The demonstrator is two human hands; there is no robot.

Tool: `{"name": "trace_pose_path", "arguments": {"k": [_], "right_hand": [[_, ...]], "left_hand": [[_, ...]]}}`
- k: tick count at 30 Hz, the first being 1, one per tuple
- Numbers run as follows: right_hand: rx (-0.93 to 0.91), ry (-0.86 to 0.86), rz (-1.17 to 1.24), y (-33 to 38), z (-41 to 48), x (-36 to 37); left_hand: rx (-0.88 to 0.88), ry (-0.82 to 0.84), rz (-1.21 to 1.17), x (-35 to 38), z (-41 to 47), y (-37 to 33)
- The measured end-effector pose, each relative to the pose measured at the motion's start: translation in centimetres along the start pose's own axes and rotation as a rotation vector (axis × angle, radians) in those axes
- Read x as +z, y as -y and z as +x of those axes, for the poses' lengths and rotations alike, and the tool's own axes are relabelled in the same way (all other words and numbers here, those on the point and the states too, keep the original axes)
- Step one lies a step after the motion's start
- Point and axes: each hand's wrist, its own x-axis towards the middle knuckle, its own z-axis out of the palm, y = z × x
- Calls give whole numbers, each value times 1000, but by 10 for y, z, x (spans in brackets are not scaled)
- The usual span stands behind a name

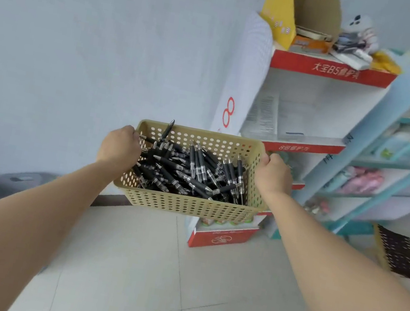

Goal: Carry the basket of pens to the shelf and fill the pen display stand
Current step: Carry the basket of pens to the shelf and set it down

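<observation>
A tan perforated plastic basket [187, 204] is held out in front of me above the floor. Inside it lie several black pens [195, 171] in a loose heap, one poking up over the far rim. My left hand [121, 144] grips the basket's left end, fingers curled over the rim. My right hand [274, 174] grips the right end the same way. Behind the basket stands a white cardboard shelf with red edges [331, 69]. On its top sits a yellow cardboard display stand [277, 17].
A pale blue rack [399, 167] with small goods stands to the right of the cardboard shelf. On the floor at the right rests a dark perforated basket [400, 255]; at the far left a grey object [10, 181] lies by the wall. Tiled floor [148, 282] spreads below.
</observation>
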Motion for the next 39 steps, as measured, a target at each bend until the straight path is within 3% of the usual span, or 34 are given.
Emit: {"name": "trace_pose_path", "arguments": {"k": [10, 24, 39], "right_hand": [[284, -138, -53, -156, 5, -88], [721, -430, -91, -311, -19, -192], [1121, -611, -149, -477, -108, -298]], "left_hand": [[242, 182, -47, 97, -31, -158], [692, 491, -188, 215, -64, -375], [1079, 732, -232, 322, -224, -584]]}}
